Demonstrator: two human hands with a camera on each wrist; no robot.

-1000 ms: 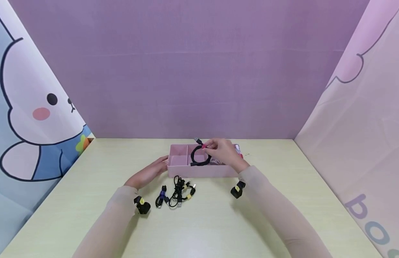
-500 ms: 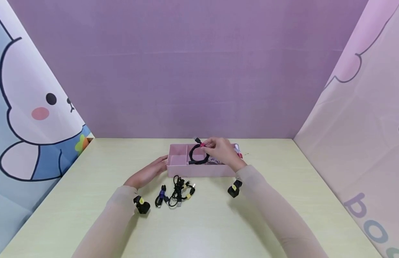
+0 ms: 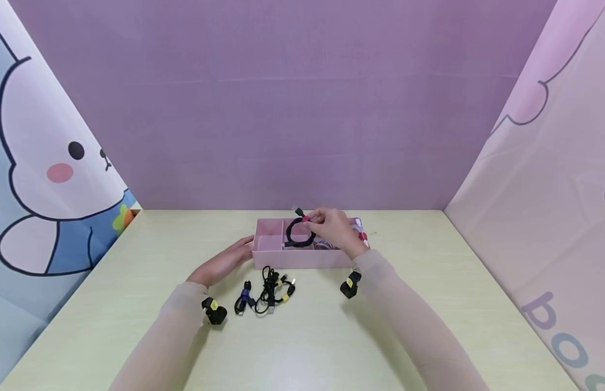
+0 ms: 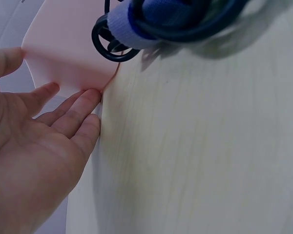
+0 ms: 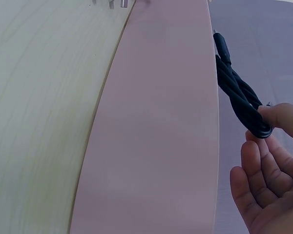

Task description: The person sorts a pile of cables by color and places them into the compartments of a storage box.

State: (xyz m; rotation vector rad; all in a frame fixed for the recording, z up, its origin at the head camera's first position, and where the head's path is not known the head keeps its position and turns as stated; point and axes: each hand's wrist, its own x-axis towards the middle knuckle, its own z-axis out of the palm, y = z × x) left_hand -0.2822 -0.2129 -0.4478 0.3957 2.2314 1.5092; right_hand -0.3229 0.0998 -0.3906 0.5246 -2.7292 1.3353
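Cable coil (image 5: 238, 100) pinched by right hand (image 3: 334, 227) over smooth pink box (image 3: 302, 260). Nine-o'clock side touched by left hand (image 3: 224, 264), fingers extended.

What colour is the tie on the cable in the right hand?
Pinkish red; the tie shows best in the head view.

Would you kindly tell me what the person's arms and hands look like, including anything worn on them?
The left sleeve and right sleeve are long, plain and pale beige. A boxy black left-wrist camera and a similar right-wrist camera each show a small yellow patch. The left hand and right hand are ungloved, with no rings visible.
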